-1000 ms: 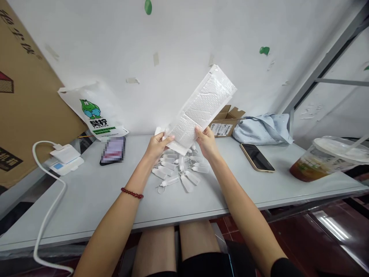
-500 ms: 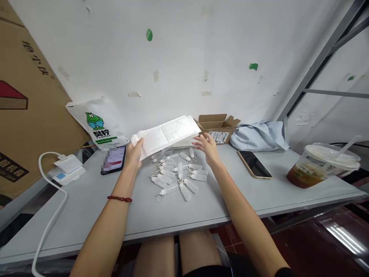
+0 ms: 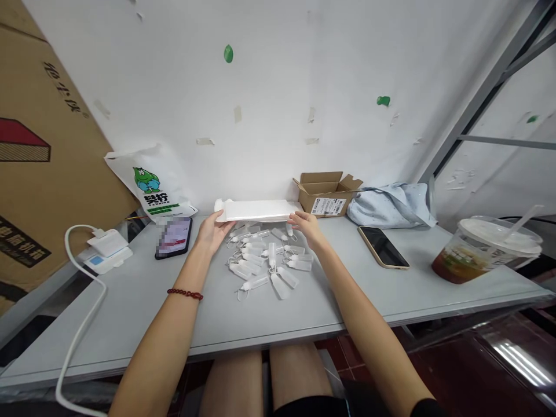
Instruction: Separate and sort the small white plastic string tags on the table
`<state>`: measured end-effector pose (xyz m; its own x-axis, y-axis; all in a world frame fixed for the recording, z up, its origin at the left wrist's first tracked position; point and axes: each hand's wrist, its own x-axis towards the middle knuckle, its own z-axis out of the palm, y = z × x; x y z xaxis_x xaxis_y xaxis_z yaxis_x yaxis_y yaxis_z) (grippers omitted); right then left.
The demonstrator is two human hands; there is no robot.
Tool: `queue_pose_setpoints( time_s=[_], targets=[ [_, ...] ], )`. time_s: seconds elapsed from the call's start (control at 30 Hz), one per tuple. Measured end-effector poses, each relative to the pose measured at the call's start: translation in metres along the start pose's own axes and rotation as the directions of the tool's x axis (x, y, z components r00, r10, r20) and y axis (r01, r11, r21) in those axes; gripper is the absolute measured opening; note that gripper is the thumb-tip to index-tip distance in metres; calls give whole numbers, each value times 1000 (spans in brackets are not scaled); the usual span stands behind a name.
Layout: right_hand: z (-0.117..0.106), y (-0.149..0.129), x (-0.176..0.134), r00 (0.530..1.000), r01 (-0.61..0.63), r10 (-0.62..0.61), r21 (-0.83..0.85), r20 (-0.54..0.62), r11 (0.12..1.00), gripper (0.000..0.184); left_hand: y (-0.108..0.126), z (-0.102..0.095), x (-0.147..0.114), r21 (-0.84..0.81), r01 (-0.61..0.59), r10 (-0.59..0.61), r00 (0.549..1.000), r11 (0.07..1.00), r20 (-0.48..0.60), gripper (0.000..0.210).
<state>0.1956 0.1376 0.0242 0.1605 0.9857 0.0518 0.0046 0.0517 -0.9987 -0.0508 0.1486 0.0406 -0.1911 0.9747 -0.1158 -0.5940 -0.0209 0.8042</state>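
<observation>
The left hand (image 3: 214,231) has its thumb and fingers closed on the left end of a white packet (image 3: 263,211), which lies level near the middle of the back edge of the desk (image 3: 125,307). The right hand (image 3: 307,229) touches the packet's right end with bent fingers close together; whether they pinch it, I cannot tell. Small clear bottles (image 3: 254,259) lie scattered between the packet and the desk's front edge. An open box (image 3: 329,200) stands on the back edge beside the packet's right end, next to a pale blue cloth (image 3: 393,205). A phone (image 3: 383,247) lies nearer the right edge.
</observation>
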Motion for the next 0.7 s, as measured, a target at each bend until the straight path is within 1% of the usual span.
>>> queue_pose_setpoints(
  time_s=[0.03,0.1,0.17,0.23,0.33,0.43,0.53,0.6,0.63,0.7],
  targets=[
    [0,1,1,1000,-12,12,-9,-19,1000,30,-1,1,0,-1,-8,8,1000,1000,13,23],
    [-1,4,2,998,-45,43,-33,-42,998,23,-6,2,2,41,-62,60,997,997,40,29],
    [-2,6,4,998,-55,52,-49,-45,997,21,-13,3,5,132,-151,142,987,980,74,35],
    [-2,7,5,999,-29,27,-63,-36,998,21,-21,3,10,264,-251,232,968,931,99,36],
    [-3,8,6,999,4,-8,-100,-39,995,26,-32,3,19,503,-349,339,934,791,115,32],
    [-5,6,7,997,-21,13,-106,-81,994,32,-40,5,28,676,-380,405,905,632,130,34],
    [-7,5,8,993,-83,75,-88,-95,993,38,-41,11,34,760,-392,448,882,519,149,42],
    [-7,4,8,991,-115,108,-94,-77,989,39,-39,17,38,813,-372,439,884,448,163,49],
    [-7,4,8,992,-114,108,-102,-62,988,39,-38,20,40,840,-357,432,886,408,167,52],
    [-6,3,9,997,-71,69,-125,-23,990,38,-35,25,44,883,-334,421,889,329,179,54]
  ],
)
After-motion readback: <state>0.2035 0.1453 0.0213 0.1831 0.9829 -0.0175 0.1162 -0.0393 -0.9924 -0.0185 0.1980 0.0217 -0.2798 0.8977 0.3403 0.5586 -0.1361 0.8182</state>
